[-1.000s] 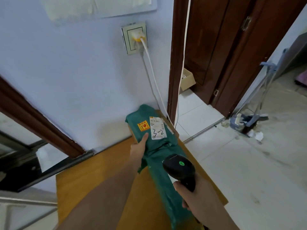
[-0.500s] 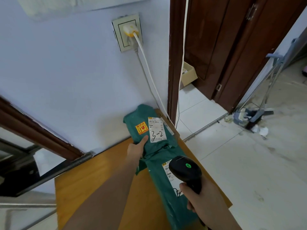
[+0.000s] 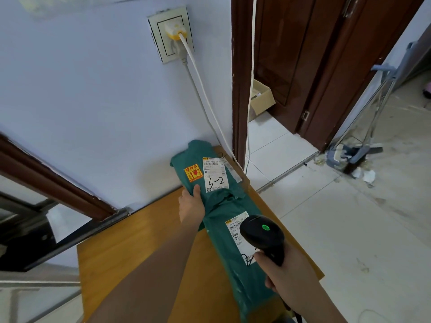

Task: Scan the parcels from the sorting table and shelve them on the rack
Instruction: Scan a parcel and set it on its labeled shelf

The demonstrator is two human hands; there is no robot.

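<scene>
Two green parcels lie along the right side of the wooden sorting table [image 3: 130, 248]. The far parcel [image 3: 186, 159] rests against the wall and carries a yellow fragile sticker and a white label marked "3-2". My left hand [image 3: 191, 206] grips its near left edge, thumb on top. The near parcel [image 3: 242, 276] is long, with a white label partly hidden behind the scanner. My right hand [image 3: 289, 285] holds a black barcode scanner [image 3: 262, 236] above that label; a green light glows on its head.
A wall socket [image 3: 171, 33] with two cables running down sits above the table. A dark doorframe [image 3: 239, 89] stands right of the table, a cardboard box [image 3: 261, 99] behind it. A mop and dustpan [image 3: 349, 152] stand on the tiled floor at right.
My right hand has drawn the scanner back toward me, uncovering more of the near parcel's label. My left hand stays on the far parcel.
</scene>
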